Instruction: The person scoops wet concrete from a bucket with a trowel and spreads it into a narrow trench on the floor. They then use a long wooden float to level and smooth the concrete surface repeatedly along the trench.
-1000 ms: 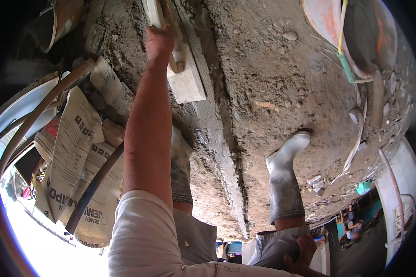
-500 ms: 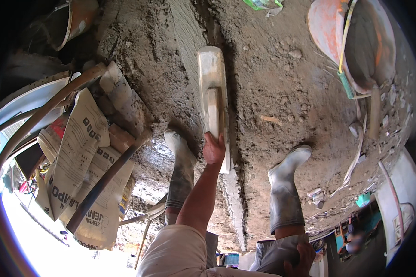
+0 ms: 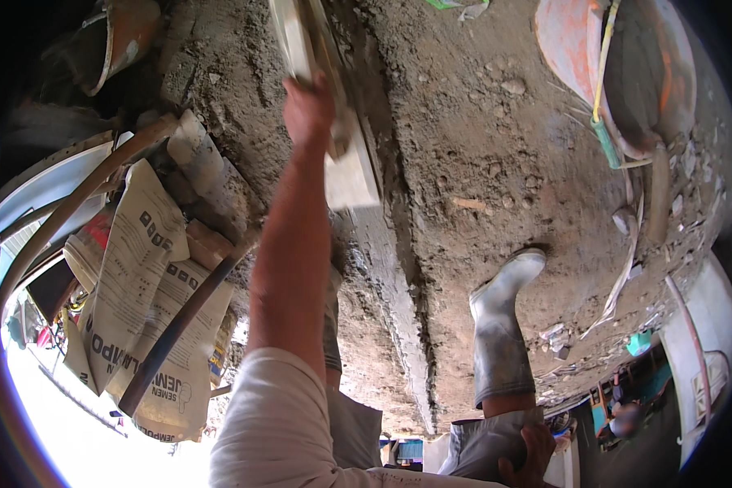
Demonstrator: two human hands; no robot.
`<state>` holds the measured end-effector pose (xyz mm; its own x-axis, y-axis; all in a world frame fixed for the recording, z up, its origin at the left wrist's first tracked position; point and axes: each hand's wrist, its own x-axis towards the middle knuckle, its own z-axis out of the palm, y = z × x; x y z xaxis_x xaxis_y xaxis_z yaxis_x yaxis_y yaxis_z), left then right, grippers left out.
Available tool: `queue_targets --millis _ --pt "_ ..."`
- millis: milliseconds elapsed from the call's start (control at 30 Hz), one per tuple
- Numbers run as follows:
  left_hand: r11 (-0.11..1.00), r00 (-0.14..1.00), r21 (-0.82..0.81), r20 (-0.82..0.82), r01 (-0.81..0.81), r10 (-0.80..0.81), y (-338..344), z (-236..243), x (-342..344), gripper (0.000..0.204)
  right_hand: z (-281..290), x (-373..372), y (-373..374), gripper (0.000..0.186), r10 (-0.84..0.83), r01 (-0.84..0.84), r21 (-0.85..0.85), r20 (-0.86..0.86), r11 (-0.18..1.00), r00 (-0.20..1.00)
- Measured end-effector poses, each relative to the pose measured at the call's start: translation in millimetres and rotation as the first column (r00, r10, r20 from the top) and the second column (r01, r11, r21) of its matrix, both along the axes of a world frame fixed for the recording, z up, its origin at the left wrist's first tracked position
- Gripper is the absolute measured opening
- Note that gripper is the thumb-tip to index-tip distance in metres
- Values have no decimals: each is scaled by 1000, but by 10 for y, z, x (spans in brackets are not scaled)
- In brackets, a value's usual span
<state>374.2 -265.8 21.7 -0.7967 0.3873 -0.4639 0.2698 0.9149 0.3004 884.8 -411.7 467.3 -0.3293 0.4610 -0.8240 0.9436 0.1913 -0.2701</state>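
My left hand (image 3: 309,112) is closed round the handle of a long, pale plastering float (image 3: 353,184), its arm stretched far forward. The float lies over a narrow strip of wet grey mortar (image 3: 392,305), and its far end runs out of the picture at the top. Smooth mortar shows behind its near end, beside a dark groove in the rough ground. My right hand (image 3: 533,452) rests on my right knee with its fingers bent loosely over the trouser cloth, holding no tool.
Paper cement sacks (image 3: 159,325) and a dark wooden pole (image 3: 183,329) lie at the left. An orange-and-white bucket (image 3: 569,65) with a rope handle lies tipped at the far right; another bucket (image 3: 130,37) is far left. My right boot (image 3: 504,325) stands on bare soil.
My left hand has pushed the float forward and somewhat left along the mortar strip. Its arm now covers most of my left boot. My right hand has stayed on the knee.
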Motion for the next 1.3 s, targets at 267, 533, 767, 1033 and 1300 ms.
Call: queue_targets --millis 267,533,767,1033,1300 --pt "990 989 4 35 141 -141 227 -94 -283 61 55 133 -24 72 26 -26 -5 -48 1000 999" --pt "1000 986 5 164 -16 14 -1533 -118 1295 52 13 107 -3 71 -30 27 -50 -43 998 999" --pt "989 926 -61 348 -133 146 -3179 132 2881 52 54 140 -46 72 -51 48 -57 -61 997 997" --pt "967 839 -192 486 -170 244 -3938 1191 3773 48 -535 252 427 64 -352 354 170 -45 920 935" --pt "981 836 -10 521 -195 172 -2566 1994 2944 44 -2117 -636 2026 49 -883 947 -237 -461 216 87"
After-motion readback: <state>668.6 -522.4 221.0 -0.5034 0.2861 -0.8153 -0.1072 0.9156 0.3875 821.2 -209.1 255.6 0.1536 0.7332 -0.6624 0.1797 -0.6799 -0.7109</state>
